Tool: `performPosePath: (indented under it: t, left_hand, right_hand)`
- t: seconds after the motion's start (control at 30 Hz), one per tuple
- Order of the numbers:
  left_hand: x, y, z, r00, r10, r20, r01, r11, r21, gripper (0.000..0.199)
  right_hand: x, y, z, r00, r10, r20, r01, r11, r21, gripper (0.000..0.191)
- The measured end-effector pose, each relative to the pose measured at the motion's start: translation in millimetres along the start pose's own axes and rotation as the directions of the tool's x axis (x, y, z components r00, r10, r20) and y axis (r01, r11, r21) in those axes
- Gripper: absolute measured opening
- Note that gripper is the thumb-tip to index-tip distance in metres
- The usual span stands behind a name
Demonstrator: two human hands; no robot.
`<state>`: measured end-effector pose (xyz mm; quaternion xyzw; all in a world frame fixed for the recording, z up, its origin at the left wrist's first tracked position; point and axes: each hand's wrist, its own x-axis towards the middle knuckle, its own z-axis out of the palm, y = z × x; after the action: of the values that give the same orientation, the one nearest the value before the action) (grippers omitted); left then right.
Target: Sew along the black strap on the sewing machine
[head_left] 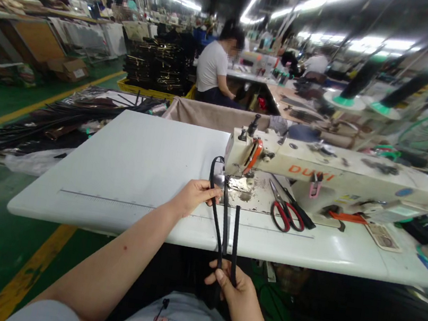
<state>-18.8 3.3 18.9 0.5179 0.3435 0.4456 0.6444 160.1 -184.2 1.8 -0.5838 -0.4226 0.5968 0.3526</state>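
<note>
Now my left hand pinches the black strap just in front of the sewing machine, close to its needle end, and my right hand grips the strap's lower ends, nearer to me than the machine. Red-handled scissors lie on the white table, under the machine's arm.
</note>
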Motion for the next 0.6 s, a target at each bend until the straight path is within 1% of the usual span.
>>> performPosePath:
  t: [0.13,0.33,0.43,0.6]
  left_hand:
    - [0.4,1.9,1.2,1.000,-0.012,-0.010,0.012,0.999,-0.037,0.041]
    - [0.2,7.4,4.4,0.999,-0.036,0.008,0.036,0.993,-0.110,0.048]
    - [1.2,5.8,4.8,0.999,-0.036,0.021,0.038,0.991,-0.127,0.051]
    - [3.9,-0.2,4.3,0.999,-0.042,0.024,0.045,0.993,-0.109,0.053]
  right_hand:
    - [-3.6,-5.7,2.1,1.000,0.018,0.017,-0.019,0.999,0.049,0.056]
    - [-8.0,-19.1,4.4,0.993,0.116,-0.019,-0.111,0.981,0.160,0.055]
    - [-8.5,-20.0,4.4,0.991,0.134,-0.019,-0.129,0.978,0.167,0.057]
    - [-10.4,-16.1,1.3,0.986,0.162,0.025,-0.164,0.974,0.158,0.051]
